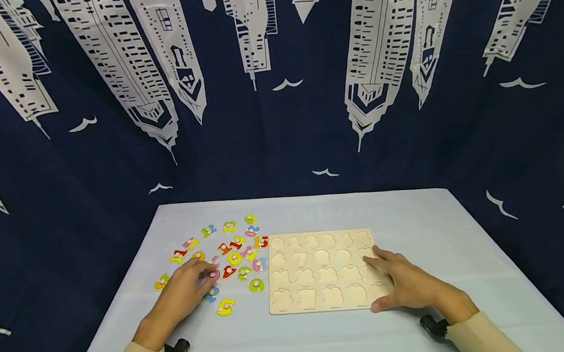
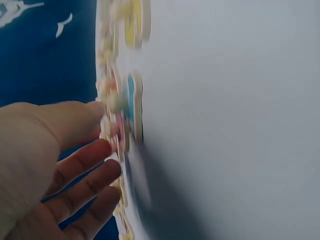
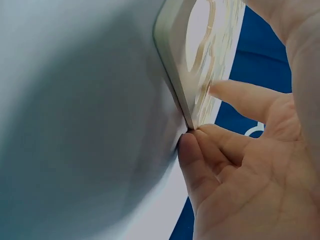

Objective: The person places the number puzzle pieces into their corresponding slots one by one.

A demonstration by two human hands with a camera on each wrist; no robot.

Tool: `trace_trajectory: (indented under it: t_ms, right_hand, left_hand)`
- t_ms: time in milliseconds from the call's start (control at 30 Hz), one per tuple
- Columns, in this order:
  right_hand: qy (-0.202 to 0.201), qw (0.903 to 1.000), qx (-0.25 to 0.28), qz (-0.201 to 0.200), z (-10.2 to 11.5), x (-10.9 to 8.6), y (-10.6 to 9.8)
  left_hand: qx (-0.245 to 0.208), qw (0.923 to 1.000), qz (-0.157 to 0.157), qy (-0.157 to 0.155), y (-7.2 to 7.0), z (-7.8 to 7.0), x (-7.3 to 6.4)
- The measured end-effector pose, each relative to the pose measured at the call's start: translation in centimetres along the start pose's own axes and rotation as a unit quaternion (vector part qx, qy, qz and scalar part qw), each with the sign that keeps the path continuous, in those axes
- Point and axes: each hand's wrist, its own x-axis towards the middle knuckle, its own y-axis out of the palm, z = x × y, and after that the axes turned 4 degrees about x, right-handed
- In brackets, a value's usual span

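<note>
"at the left of the counter (image 1: 287,349), what did you see?"

"a scatter of number pieces (image 1: 234,258), lying beside the pale board (image 1: 316,276). the left grip (image 1: 186,288) was at their near side, next to a pink piece (image 1: 213,275) and a blue piece (image 1: 211,295)."

"was it clamped on anything?"

"not that i could make out. from the left wrist, thumb and fingers looked apart and loosely bent, with a peg (image 2: 118,103) on the blue piece just past the thumb. the hand partly hid the pink piece, so i couldn't say whether they touched."

"and the right grip (image 1: 412,282)?"

"spread at the board's right side, fingers apart, some touching the edge. it looked braced rather than clamped."

"how was a piece best picked up there?"

"by its peg, i judged, with thumb and forefinger, the spare fingers tucked clear. the neighbours lay so close that a low sweep could have nudged them, so a straight lift seemed better than a drag."

"anything about the board?"

"light, steady pressure from the right seemed enough. the red fifteen (image 1: 261,242) lay at or just beside its far left corner, so a hard push that way could have shoved it."
</note>
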Motion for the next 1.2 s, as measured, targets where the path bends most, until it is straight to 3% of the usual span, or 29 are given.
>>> trace_trajectory:
  t_ms: [200,433,700,900,1200]
  right_hand:
    - [-0.003,0.9999,-0.008,0.007,-0.1,0.2,0.1]
    - [-0.006,0.9999,-0.009,0.008,0.0,0.4,0.0]
    - [-0.002,0.9999,-0.009,0.011,0.2,0.0,-0.2]
    - [-0.001,0.9999,-0.011,0.010,0.3,0.1,-0.3]
    - [-0.002,0.9998,-0.014,0.013,0.1,0.2,-0.3]
  left_hand:
    - [-0.015,0.9992,0.030,-0.021,0.2,1.1,0.6]
    - [-0.013,0.9994,0.024,-0.023,0.3,1.1,1.0]
    - [-0.016,0.9996,0.014,-0.021,0.1,0.1,1.7]
    - [-0.038,0.9993,-0.001,0.000,0.5,-2.0,3.6]
    - [-0.080,0.9960,0.006,0.038,2.7,-7.1,7.4]
